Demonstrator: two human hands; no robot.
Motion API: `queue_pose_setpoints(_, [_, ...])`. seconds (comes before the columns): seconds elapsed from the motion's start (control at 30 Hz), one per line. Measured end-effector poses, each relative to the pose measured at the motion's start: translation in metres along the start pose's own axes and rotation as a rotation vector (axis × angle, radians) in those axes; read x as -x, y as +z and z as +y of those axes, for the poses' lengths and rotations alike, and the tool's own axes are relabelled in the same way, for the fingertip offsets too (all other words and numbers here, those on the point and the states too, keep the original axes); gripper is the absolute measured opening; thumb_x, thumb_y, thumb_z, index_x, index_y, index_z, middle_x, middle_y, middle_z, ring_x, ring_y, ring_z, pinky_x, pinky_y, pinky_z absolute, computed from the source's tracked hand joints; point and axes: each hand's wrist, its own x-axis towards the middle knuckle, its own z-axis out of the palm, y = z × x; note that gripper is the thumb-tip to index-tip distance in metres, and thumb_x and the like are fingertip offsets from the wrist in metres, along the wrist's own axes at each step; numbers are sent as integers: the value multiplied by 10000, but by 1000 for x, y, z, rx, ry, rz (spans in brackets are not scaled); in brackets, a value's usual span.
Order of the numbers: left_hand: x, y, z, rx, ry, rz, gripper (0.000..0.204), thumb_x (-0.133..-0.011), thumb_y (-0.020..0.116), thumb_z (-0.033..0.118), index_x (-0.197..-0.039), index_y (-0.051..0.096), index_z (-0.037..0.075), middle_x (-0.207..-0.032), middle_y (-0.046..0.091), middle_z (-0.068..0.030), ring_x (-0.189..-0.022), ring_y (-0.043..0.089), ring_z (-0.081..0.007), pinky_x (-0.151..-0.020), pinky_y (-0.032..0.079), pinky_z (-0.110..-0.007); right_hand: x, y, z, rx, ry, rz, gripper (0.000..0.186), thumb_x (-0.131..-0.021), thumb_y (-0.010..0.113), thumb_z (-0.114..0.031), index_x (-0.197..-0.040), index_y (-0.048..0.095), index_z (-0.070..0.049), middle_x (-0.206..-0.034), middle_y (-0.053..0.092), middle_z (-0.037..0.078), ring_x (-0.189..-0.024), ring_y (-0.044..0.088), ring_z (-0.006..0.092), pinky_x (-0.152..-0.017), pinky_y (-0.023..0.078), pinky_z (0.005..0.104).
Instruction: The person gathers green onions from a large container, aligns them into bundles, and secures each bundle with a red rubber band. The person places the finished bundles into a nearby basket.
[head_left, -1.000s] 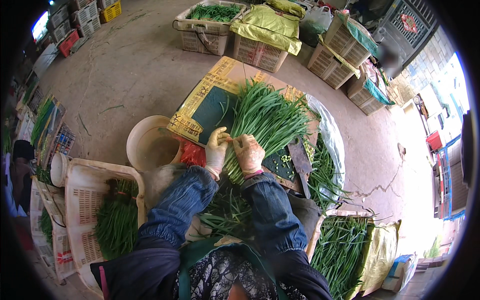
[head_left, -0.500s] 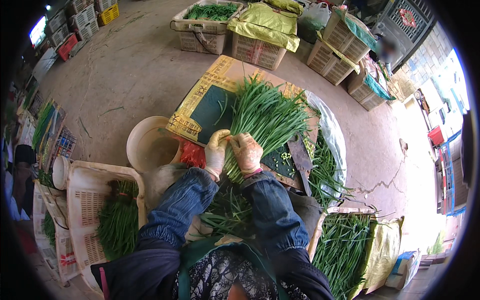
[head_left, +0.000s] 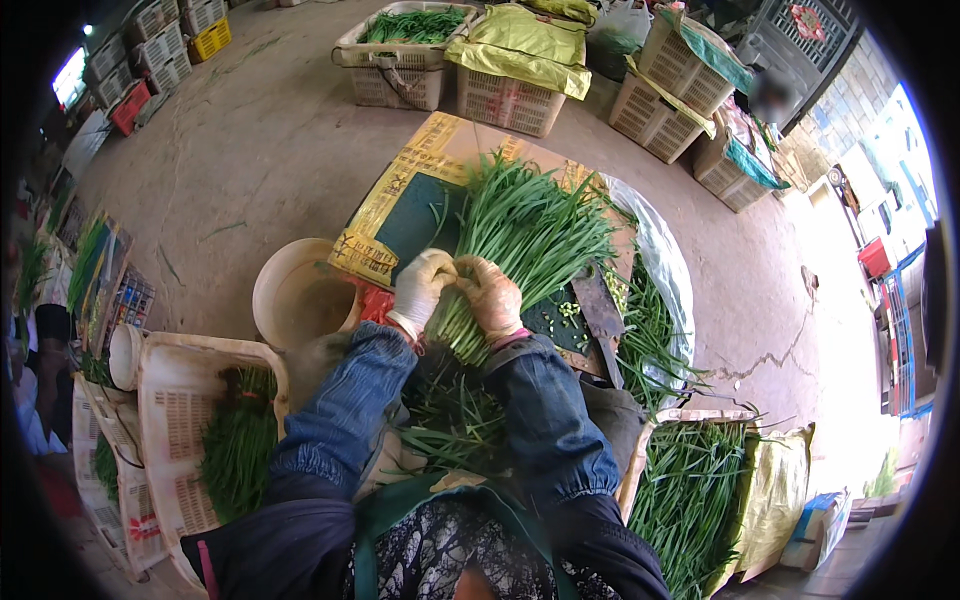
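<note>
A large bunch of garlic chives (head_left: 535, 230) lies across the taped board in front of me, leaves pointing away and pale cut stems (head_left: 460, 330) toward me. My left hand (head_left: 423, 285), in a pale stained glove, is just left of the stems with its fingers pinched. Gloved too, my right hand (head_left: 490, 298) lies against the bunch near the stem end, thumb and forefinger pressed together. The fingertips of both hands meet above the stems; whatever is between them is too small to make out. Right of the bunch, a wide-bladed knife (head_left: 600, 310) lies among chopped stem bits (head_left: 568, 314).
The taped board (head_left: 400, 200) has a dark green patch. A cream bucket (head_left: 290, 290) stands at its left, near a red plastic bag (head_left: 375, 303). Crates hold chives at lower left (head_left: 180, 380) and lower right (head_left: 690, 415). Covered crates (head_left: 510, 100) line the far side.
Both hands have shifted slightly up; the left has turned and drawn a little left off the stems. The fingertips still meet. The bunch stays on the board.
</note>
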Motion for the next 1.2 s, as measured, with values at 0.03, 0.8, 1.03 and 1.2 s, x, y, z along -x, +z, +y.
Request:
queue_pose_setpoints(0.03, [-10,-8,8,-195,159,-71,89,-738,710,36,-796,646,56,-859,632,-65,-826,629,-273,-743,519,-359,-2,-7,-3,-83,44,-48,293,-840,721,-159,-1119,686,-76,-1000,684,106,-951,671,262,-821,520,349])
queue_pose_setpoints(0.8, [-76,-38,52,-783,-3,-783,1270,-564,880,527,-1491,270,-90,-1445,474,-250,-1300,493,-348,-1090,358,-406,-14,4,8,-1329,354,161,135,-965,617,-196,-997,653,-69,-762,606,-5,-597,513,89,-494,394,243])
queue_pose_setpoints(1.03, [-7,33,31,-1143,-57,-235,1144,-482,866,607,-1350,420,9,-1188,497,-124,-1187,476,-292,-1075,327,-485,-12,-4,-10,-1067,361,-38,160,-962,632,-176,-863,647,-52,-788,656,-2,-622,502,80,-579,420,230])
queue_pose_setpoints(1.2, [-28,17,11,-877,-197,-403,1078,-512,890,549,-1286,453,-60,-1119,538,-158,-1042,540,-317,-946,425,-402,89,-15,8,-742,332,-179,129,-957,609,-151,-913,640,-34,-817,650,15,-663,516,88,-621,422,237])
